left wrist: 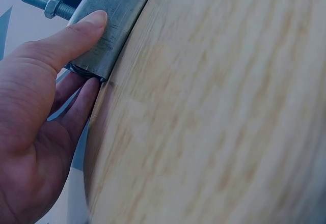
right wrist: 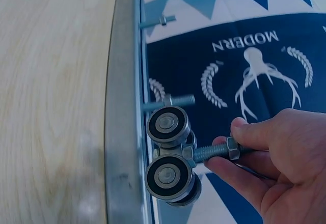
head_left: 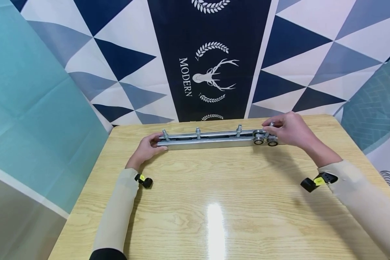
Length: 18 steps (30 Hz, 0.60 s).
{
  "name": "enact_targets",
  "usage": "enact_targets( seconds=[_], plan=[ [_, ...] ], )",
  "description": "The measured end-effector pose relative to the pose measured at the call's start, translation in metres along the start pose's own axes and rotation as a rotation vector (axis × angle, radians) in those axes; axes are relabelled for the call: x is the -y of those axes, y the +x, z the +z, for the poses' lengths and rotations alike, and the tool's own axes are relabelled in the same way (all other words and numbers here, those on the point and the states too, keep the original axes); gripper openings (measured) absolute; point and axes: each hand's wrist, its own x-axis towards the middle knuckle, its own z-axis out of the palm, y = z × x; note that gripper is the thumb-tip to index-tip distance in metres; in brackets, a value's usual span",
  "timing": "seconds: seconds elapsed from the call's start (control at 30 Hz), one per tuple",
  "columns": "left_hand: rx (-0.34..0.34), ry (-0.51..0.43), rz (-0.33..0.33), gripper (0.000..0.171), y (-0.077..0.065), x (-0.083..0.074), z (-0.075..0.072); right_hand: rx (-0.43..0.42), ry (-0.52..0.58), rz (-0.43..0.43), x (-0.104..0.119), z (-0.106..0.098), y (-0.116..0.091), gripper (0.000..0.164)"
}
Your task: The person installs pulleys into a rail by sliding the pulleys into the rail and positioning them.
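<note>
A long metal channel rail (head_left: 208, 144) lies across the far part of the table, its slotted side up. My left hand (head_left: 145, 148) grips its left end, thumb (left wrist: 92, 23) on the front face and fingertips at the end opening. Three threaded bolts with nuts, one of them a bolt (head_left: 198, 133) near the middle, stand up out of the slot. My right hand (head_left: 292, 130) pinches the threaded bolt of a roller trolley (right wrist: 169, 175). The trolley's black-and-silver wheels (head_left: 258, 141) are outside the channel, overlapping the rail's right part in the head view.
The light wood table (head_left: 195, 195) ends just behind the rail. Beyond it hangs a patterned cloth (head_left: 126, 65) with a dark "MODERN" panel and deer head. A teal panel (head_left: 29, 101) stands along the left. Each sleeve carries a small wrist camera (head_left: 308, 185).
</note>
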Motion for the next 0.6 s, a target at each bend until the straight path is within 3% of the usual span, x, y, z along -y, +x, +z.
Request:
enact_targets(
  seconds=[0.6],
  plan=[
    [0.011, -0.022, -0.009, 0.07, 0.002, -0.001, 0.001, -0.046, -0.043, 0.051, -0.054, -0.036, 0.003, 0.021]
  ],
)
